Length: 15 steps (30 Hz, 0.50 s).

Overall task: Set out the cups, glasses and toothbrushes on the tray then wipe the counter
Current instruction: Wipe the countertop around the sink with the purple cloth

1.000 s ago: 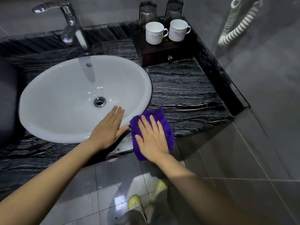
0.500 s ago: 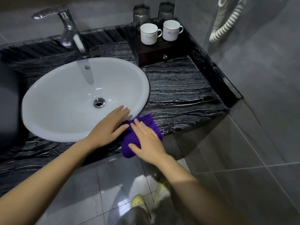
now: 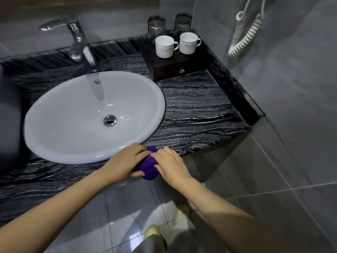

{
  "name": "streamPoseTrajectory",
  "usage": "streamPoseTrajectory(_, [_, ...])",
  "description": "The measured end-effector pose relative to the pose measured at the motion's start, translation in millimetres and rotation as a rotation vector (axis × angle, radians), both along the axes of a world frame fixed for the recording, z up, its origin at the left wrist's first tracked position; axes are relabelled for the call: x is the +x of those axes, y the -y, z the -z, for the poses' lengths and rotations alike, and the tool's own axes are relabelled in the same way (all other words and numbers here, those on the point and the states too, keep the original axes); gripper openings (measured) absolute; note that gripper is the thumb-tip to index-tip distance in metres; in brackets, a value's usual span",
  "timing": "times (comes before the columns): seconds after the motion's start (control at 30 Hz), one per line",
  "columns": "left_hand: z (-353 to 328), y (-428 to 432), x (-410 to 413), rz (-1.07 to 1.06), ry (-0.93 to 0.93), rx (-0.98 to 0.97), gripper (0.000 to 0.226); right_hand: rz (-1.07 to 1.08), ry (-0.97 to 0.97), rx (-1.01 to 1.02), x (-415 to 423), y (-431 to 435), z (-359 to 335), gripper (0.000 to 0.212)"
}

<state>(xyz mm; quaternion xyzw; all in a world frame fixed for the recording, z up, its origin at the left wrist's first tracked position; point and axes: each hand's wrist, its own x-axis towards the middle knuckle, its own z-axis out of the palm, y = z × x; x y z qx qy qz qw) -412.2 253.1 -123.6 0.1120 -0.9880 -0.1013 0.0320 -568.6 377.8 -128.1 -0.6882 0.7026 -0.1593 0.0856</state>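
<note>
A purple cloth is bunched at the front edge of the black marble counter, just right of the sink. My left hand and my right hand both grip it, one on each side. At the back right corner a dark wooden tray with a small drawer knob carries two white cups. Behind them stand two dark glasses. No toothbrushes are visible.
A white oval sink with a chrome tap fills the counter's left part. A white coiled cord hangs on the grey tiled wall to the right. Below lie the grey floor tiles and my yellow slippers.
The cloth lay flat under my right hand; both hands have now gathered it into a bunch at the counter's front edge. My left hand came off the sink rim onto the cloth.
</note>
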Motion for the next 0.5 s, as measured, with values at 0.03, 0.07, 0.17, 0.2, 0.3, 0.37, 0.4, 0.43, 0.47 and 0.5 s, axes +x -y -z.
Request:
streamPoseTrajectory(0.03, [-1.2,-1.2,-0.4,-0.009,-0.004,0.021,0.062,0.013,0.059,0.029,-3.9,2.3,-6.7,0.034])
streamPoseTrajectory(0.07, [-4.4,-2.6,-1.9,-0.036,-0.008,0.071,0.056,0.043,0.126,0.079,-9.4,5.1,-12.4,0.033])
streamPoseTrajectory(0.17, [-25.7,-2.4,-15.4,-0.204,-0.073,0.278,0.056,0.089,0.305,0.155,-30.7,15.4,-33.3,0.032])
streamPoseTrajectory(0.2, [-34.6,-0.1,-22.6,-0.233,-0.121,0.312,0.057,0.096,0.352,0.148,-40.3,20.1,-42.1,0.03])
streamPoseTrajectory(0.3, [-63.8,13.5,-53.4,-0.289,-0.26,0.32,0.045,0.103,0.541,0.148,-73.1,36.6,-71.8,0.024])
streamPoseTrajectory(0.37, [-78.8,22.3,-76.1,-0.352,-0.361,0.329,0.035,0.122,0.675,0.144,-93.9,49.6,-90.3,0.021])
streamPoseTrajectory(0.4, [-82.7,26.4,-86.1,-0.372,-0.4,0.328,0.035,0.125,0.697,0.128,-102.3,55.9,-96.2,0.02])
streamPoseTrajectory(0.43, [-83.9,30.2,-94.0,-0.383,-0.418,0.322,0.037,0.132,0.686,0.105,-109.1,62.0,-97.9,0.02])
streamPoseTrajectory(0.47, [-82.3,34.0,-98.7,-0.387,-0.412,0.321,0.042,0.15,0.643,0.081,-113.6,66.5,-95.3,0.021])
streamPoseTrajectory(0.5, [-77.7,37.9,-99.0,-0.393,-0.387,0.328,0.047,0.187,0.573,0.066,-115.5,68.8,-88.7,0.024])
